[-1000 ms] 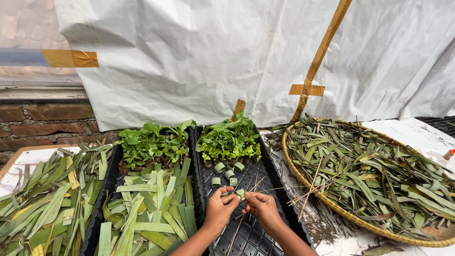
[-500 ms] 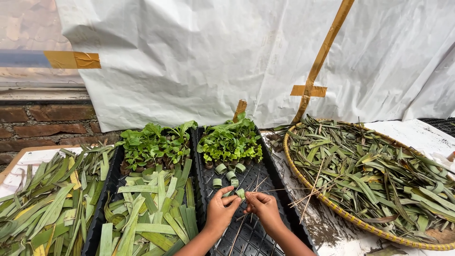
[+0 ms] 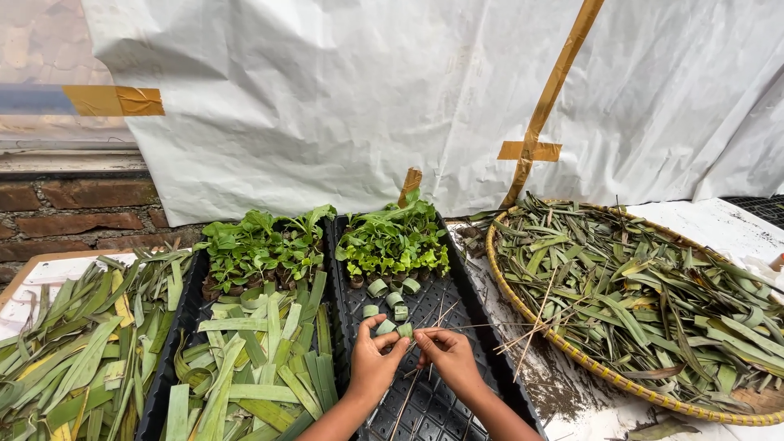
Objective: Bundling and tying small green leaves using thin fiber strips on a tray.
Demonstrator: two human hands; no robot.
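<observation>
Closest in, a small rolled leaf cup [image 3: 405,330] is pinched between the fingertips of the left hand [image 3: 374,364] and right hand [image 3: 447,356], both held over the black seedling tray [image 3: 474,304]. Could easily be let slip so the roll springs open, or the thin sticks [image 3: 523,336] lying across the tray get knocked off. Five more finished cups [image 3: 389,299] are lined up just beyond. Two trays are counted side by side, each with one clump of seedlings [image 3: 394,238] at the far end, plus one round woven basket [image 3: 523,302] of leaf strips to the right
</observation>
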